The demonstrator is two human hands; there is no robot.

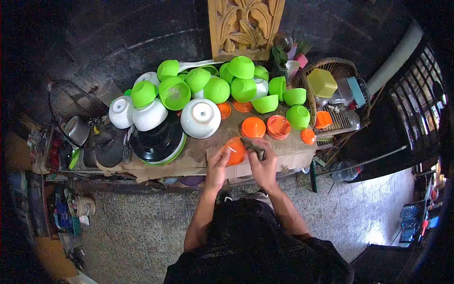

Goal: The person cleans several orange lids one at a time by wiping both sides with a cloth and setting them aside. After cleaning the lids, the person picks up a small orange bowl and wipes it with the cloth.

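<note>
My left hand (218, 166) grips the left edge of an orange dish (235, 151) above the front edge of the cardboard-covered table. At the dish's right side, my right hand (263, 163) is closed on a dark greyish cloth (254, 147), which reaches over the dish's upper right rim. The dish is slightly blurred. Just behind my hands stand an orange bowl (253, 127) and a stack of orange dishes (278, 126). A large white bowl (200, 118) lies upside down to the left.
Many green bowls (217, 90) are heaped along the back. Black plates (158, 139) are stacked at left. A wicker basket (331, 61) with plastic containers is at right. A carved wooden panel (246, 28) leans on the wall.
</note>
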